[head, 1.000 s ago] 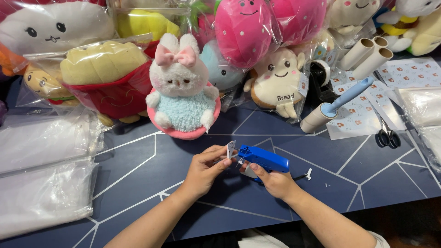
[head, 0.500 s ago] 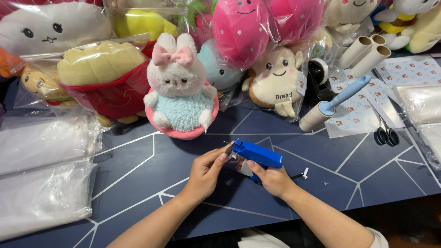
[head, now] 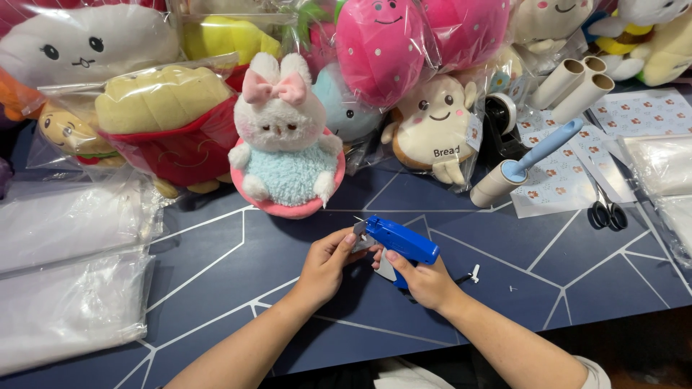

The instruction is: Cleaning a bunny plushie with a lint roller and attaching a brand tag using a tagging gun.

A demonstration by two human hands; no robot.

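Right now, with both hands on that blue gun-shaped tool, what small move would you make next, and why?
Probably finish fiddling at the nose: the left hand pinches the front tip of the blue tagging gun while the right hand grips its handle. The white rabbit plush sits untouched just beyond.

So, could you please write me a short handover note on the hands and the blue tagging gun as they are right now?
Right hand: gripped around the handle of the blue tagging gun, held just above the dark table.
Left hand: fingertips pinching at the gun's front end, where the needle is; what they hold there is too small to tell.
Nearby: the white bunny plush sits upright in its pink bowl just behind the gun, unbagged. A small white fastener piece lies right of the hands. Scissors and lint roller lie further right.
Done: gun in hand.
Left: no tag visible on the bunny yet.
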